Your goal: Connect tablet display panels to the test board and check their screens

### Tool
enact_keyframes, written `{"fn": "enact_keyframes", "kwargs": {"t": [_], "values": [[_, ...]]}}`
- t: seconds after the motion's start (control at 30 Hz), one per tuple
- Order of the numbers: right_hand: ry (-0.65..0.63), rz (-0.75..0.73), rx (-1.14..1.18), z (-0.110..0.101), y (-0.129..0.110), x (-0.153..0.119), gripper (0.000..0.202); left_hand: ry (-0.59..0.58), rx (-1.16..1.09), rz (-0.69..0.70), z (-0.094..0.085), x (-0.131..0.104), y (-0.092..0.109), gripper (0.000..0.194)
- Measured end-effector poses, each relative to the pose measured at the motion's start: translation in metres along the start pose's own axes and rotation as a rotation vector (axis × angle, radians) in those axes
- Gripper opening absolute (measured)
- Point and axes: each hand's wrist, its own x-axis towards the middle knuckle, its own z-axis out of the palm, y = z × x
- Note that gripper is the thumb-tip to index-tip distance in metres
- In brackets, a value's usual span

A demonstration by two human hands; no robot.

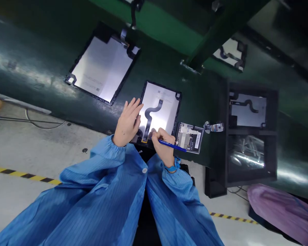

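Blue and loose, the coat [100, 201] is nearest, just off the near edge of the bench [159, 65]. By that near edge lies a screen [169, 106], pale shiny side up. A black strip [149, 119] bends like a snake across it, and its gold end [144, 140] is at the side close to the coat.

The left hand [128, 124] rests at the left side of the screen, its fingers out straight and holding nothing. The right hand [164, 147] has its fingers curled round a blue pen [178, 147]. One tip of the pen is near the gold end, but I can't tell if it touches.

Work on this screen looks part done to me. The strip lies in its bends, but I can't tell if its gold end is fixed on. A board [187, 140] lies just beside the screen, by the same edge of the bench, with no hand on it. Some foil [215, 127] sits between the board and a black tray [251, 132]. One part of the tray holds a second screen [246, 114] with a strip too; the part closer to the near edge holds clear plastic [247, 155]. A third screen [100, 65] lies off to the left, farther from the near edge, with no hand on it.
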Motion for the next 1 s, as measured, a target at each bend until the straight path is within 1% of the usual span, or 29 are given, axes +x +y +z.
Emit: {"fn": "enact_keyframes", "kwargs": {"t": [0.07,0.13,0.23,0.3,0.37,0.4,0.43,0.5,0.57,0.67,0.77,0.83,0.9,0.93,1.0], "values": [[-0.011,0.007,0.005,0.001,0.001,-0.002,0.038,-0.013,-0.002,-0.006,-0.001,0.001,0.000,0.042],[0.007,0.024,0.029,0.001,0.002,-0.003,0.037,-0.017,0.000,-0.007,-0.001,0.001,0.000,0.042],[0.130,0.096,0.132,-0.008,0.000,0.002,0.038,-0.011,0.003,-0.007,0.000,0.000,0.000,0.042],[0.183,0.128,0.215,-0.020,-0.002,0.015,0.033,-0.017,0.012,0.001,0.000,0.000,-0.001,0.040],[0.153,0.115,0.261,-0.032,-0.003,0.033,0.019,-0.032,0.033,0.019,0.001,-0.001,-0.002,0.040],[0.121,0.092,0.266,-0.036,-0.002,0.043,0.018,-0.038,0.046,0.031,0.002,-0.001,-0.003,0.040],[0.088,0.063,0.254,-0.039,-0.001,0.054,0.021,-0.042,0.057,0.044,0.002,-0.001,-0.004,0.041],[0.035,-0.016,0.176,-0.040,0.004,0.073,0.024,-0.043,0.070,0.070,0.003,-0.001,-0.005,0.043],[-0.016,-0.111,0.044,-0.035,0.009,0.086,0.019,-0.045,0.073,0.084,0.003,-0.001,-0.005,0.042],[-0.092,-0.221,-0.106,-0.026,0.015,0.094,0.030,-0.051,0.071,0.086,0.004,0.000,-0.006,0.041],[-0.124,-0.233,-0.105,-0.024,0.015,0.094,0.026,-0.045,0.056,0.090,0.003,0.001,-0.007,0.047],[-0.128,-0.221,-0.016,-0.027,0.011,0.092,0.021,-0.022,0.008,0.101,0.001,0.002,-0.004,0.057],[-0.114,-0.248,0.101,-0.035,0.003,0.087,0.016,-0.002,-0.114,0.130,-0.005,0.005,0.003,0.064],[-0.111,-0.274,0.157,-0.041,-0.002,0.083,0.015,-0.001,-0.214,0.133,-0.009,0.007,0.009,0.063],[-0.133,-0.335,0.258,-0.053,-0.011,0.074,0.018,-0.047,-0.465,0.090,-0.019,0.014,0.023,0.050]]}}
